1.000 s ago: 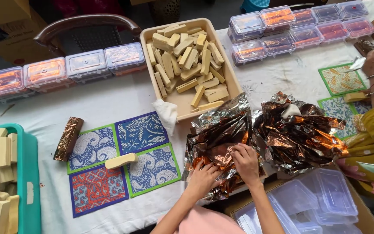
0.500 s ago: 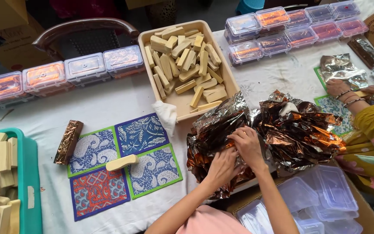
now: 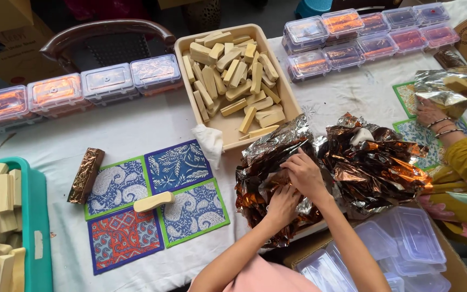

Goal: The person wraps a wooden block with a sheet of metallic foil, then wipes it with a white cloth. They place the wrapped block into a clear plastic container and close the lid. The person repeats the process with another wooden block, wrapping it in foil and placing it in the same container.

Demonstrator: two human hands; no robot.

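Note:
A heap of crumpled copper-and-silver foil sheets [image 3: 374,167] lies on the white-covered table in front of me. My right hand [image 3: 305,174] rests on the heap's left part, its fingertips pinching a foil edge. My left hand [image 3: 282,205] sits just below it, fingers curled into the same foil. To the left, a bare cream bar [image 3: 154,201] lies across several patterned mats [image 3: 117,186]. A bar wrapped in copper foil [image 3: 86,176] lies at the mats' left edge.
A beige tray [image 3: 180,51] with several cream bars stands behind the foil, a white cloth [image 3: 210,141] at its corner. A teal tray [image 3: 36,216] of bars is at far left. Lidded clear boxes [image 3: 106,81] line the back. Empty clear tubs [image 3: 406,243] sit bottom right. A co-worker's hands [image 3: 433,111] wrap a bar in foil.
My hands have reached farther up into the foil heap and closed on a sheet. The co-worker at right has lifted a foil sheet with a bar on it.

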